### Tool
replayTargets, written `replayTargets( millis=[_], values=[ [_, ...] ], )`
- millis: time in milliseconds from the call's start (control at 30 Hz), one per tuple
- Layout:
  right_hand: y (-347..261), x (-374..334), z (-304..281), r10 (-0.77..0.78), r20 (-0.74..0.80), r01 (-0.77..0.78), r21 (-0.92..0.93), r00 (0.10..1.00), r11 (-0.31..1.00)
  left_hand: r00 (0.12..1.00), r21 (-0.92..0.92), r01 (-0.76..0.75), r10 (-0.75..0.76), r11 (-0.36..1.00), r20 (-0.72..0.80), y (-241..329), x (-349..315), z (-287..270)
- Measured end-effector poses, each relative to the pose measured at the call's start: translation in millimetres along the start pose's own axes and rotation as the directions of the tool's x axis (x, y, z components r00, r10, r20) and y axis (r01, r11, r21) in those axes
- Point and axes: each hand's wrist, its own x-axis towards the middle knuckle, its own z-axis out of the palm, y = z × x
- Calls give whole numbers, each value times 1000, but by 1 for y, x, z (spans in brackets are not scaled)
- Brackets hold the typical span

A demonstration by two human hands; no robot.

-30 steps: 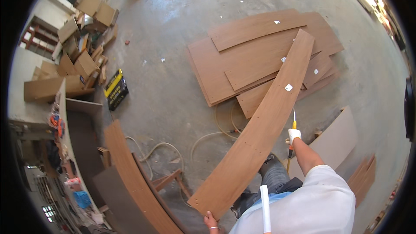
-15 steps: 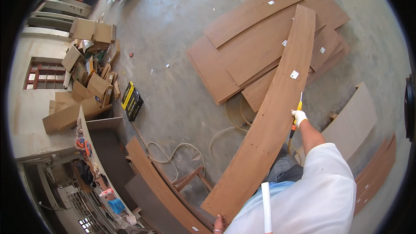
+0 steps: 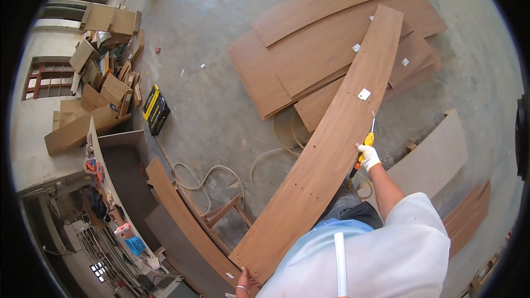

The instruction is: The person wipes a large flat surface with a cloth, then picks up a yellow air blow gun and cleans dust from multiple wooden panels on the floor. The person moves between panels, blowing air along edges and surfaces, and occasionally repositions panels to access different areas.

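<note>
A long brown wooden board with a white label and several small holes slants across my front, from lower left to upper right. My left hand, bare and with a band at the wrist, grips the board's near lower-left end, thumb on top. On the board's right edge is my right hand in a white glove. It is closed around a yellow and black air blow gun, its thin metal nozzle pointing up along the edge. What lies beneath the board is partly hidden.
Brown panels lie stacked on the floor ahead. Pale hoses curl left of the board, beside a wooden frame. A grey panel lies at right. Cardboard scraps and a black-yellow box are far left.
The whole scene has shifted left in view. Both hands keep their places on the board and blow gun; the blow gun has turned slightly, showing more of its yellow body.
</note>
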Motion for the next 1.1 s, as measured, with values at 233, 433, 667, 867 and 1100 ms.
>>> replayTargets(
  millis=[233,433,667,867,1100],
  values=[
    [3,-51,25,-370,59,372,-37,927,927,944,306,326,-288,894,-164,30,-2,-4],
    [-12,-79,69,-484,-67,340,-628,873,700,866,539,488,-459,686,-200,35,20,7],
    [2,-106,71,-445,-119,211,-754,887,622,998,998,-8,68,-55,12,149,87,131],
    [19,-149,76,-451,-36,212,-846,892,488,779,561,-604,270,566,566,276,122,401],
    [-8,-181,86,-292,40,131,-945,956,299,867,744,-497,274,446,415,299,78,419]
  ],
)
